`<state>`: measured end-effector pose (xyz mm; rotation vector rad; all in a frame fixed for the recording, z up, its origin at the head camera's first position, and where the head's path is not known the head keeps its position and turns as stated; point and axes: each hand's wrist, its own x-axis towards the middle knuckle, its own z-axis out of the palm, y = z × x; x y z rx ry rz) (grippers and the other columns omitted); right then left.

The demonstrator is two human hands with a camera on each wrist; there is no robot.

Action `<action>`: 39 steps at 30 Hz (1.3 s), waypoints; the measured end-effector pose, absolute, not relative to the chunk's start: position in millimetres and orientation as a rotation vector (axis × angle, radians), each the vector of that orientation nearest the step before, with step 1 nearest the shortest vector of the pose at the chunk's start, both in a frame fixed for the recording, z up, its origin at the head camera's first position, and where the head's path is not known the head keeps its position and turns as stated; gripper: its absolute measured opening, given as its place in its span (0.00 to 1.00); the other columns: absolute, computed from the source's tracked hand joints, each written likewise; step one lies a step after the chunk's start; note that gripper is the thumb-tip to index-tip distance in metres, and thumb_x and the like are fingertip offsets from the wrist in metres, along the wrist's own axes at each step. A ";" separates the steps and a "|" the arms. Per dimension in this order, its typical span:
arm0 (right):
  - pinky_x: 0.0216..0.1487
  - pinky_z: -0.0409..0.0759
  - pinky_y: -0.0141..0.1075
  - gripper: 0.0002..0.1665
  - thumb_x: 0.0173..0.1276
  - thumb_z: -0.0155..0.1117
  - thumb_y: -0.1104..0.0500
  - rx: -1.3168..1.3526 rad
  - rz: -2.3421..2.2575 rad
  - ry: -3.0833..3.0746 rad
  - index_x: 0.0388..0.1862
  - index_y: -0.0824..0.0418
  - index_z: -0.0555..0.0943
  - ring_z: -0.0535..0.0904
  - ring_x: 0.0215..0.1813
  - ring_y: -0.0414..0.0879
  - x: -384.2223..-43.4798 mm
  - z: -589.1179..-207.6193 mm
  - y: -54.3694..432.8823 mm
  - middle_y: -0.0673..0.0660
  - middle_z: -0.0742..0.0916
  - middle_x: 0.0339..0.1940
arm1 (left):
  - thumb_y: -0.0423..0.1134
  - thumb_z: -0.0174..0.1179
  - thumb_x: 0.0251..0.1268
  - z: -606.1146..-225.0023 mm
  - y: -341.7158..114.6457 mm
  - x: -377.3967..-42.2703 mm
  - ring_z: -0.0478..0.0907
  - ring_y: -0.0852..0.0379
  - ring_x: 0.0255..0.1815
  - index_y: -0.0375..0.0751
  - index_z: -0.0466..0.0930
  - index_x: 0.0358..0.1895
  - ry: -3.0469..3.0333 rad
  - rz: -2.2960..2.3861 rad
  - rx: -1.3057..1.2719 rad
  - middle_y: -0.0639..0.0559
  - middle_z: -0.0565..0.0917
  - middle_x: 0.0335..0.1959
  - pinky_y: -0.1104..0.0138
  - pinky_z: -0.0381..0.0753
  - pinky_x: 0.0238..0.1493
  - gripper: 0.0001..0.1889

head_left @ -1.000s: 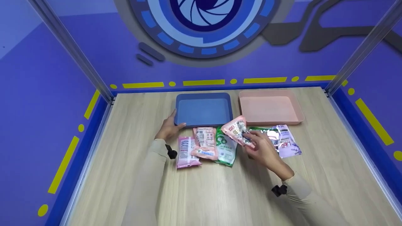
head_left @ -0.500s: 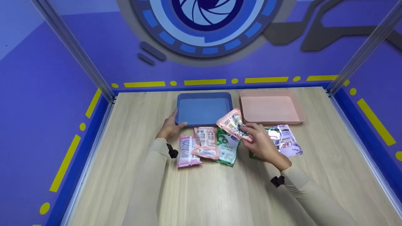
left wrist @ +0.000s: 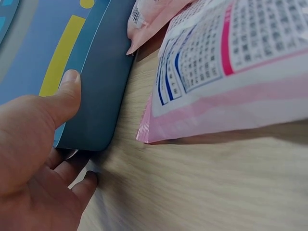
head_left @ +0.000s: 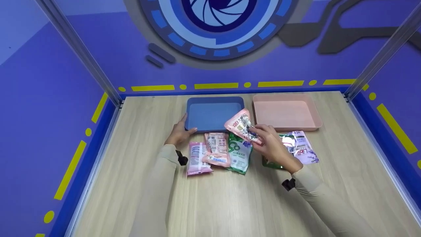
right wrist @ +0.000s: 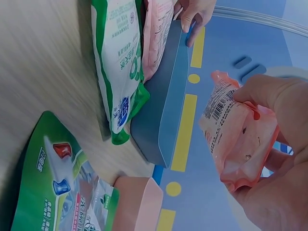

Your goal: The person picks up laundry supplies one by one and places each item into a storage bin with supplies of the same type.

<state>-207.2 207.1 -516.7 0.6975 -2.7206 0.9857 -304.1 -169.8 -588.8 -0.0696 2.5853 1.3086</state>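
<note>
smooth matt plastic of the blue tray (head_left: 207, 117), similar plastic of the pink tray (head_left: 286, 113) on its right, shiny creased film of the pink pouch (head_left: 240, 123) over its near right corner, wood-grained table (head_left: 204, 204) with soft sheen beneath it

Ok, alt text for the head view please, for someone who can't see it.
A person's right hand holds up a pink packet; their left hand grips a blue tray by its near left corner. Right of that sits a pink tray; other packets lie in front on the table.
</note>
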 end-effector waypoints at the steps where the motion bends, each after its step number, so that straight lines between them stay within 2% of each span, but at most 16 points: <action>1: 0.52 0.79 0.47 0.30 0.62 0.75 0.65 0.701 0.985 -2.718 0.65 0.63 0.82 0.74 0.58 0.56 -207.9 -516.5 206.9 0.63 0.81 0.64 | 0.46 0.63 0.74 -588.6 -169.7 -304.3 0.45 0.42 0.84 0.50 0.39 0.85 2.581 1.315 -0.070 0.42 0.48 0.85 0.51 0.46 0.82 0.48; 6: 0.55 0.81 0.48 0.31 0.64 0.75 0.64 0.717 1.003 -2.715 0.67 0.63 0.81 0.75 0.61 0.57 -211.0 -516.3 205.7 0.64 0.80 0.66 | 0.47 0.63 0.74 -589.3 -170.2 -305.6 0.45 0.42 0.84 0.50 0.38 0.85 2.582 1.304 -0.058 0.42 0.47 0.85 0.52 0.46 0.82 0.48; 12: 0.50 0.83 0.45 0.30 0.65 0.74 0.64 0.722 1.000 -2.713 0.68 0.62 0.80 0.74 0.60 0.55 -215.5 -517.4 204.8 0.63 0.80 0.66 | 0.47 0.63 0.74 -590.9 -170.9 -306.3 0.46 0.42 0.84 0.50 0.38 0.85 2.586 1.299 -0.058 0.42 0.47 0.85 0.52 0.46 0.82 0.49; 19: 0.53 0.82 0.48 0.30 0.64 0.75 0.64 0.751 0.978 -2.672 0.66 0.63 0.81 0.75 0.59 0.56 -221.2 -519.0 201.6 0.63 0.81 0.64 | 0.48 0.63 0.74 -588.8 -170.9 -304.8 0.46 0.43 0.84 0.51 0.38 0.85 2.593 1.277 -0.054 0.43 0.47 0.85 0.52 0.47 0.82 0.49; 39: 0.51 0.81 0.48 0.31 0.65 0.74 0.63 0.783 0.953 -2.660 0.67 0.62 0.81 0.74 0.57 0.56 -238.0 -522.0 195.5 0.63 0.81 0.64 | 0.48 0.64 0.73 -588.0 -170.7 -303.1 0.46 0.42 0.84 0.53 0.39 0.86 2.577 1.316 -0.073 0.43 0.48 0.85 0.51 0.47 0.82 0.49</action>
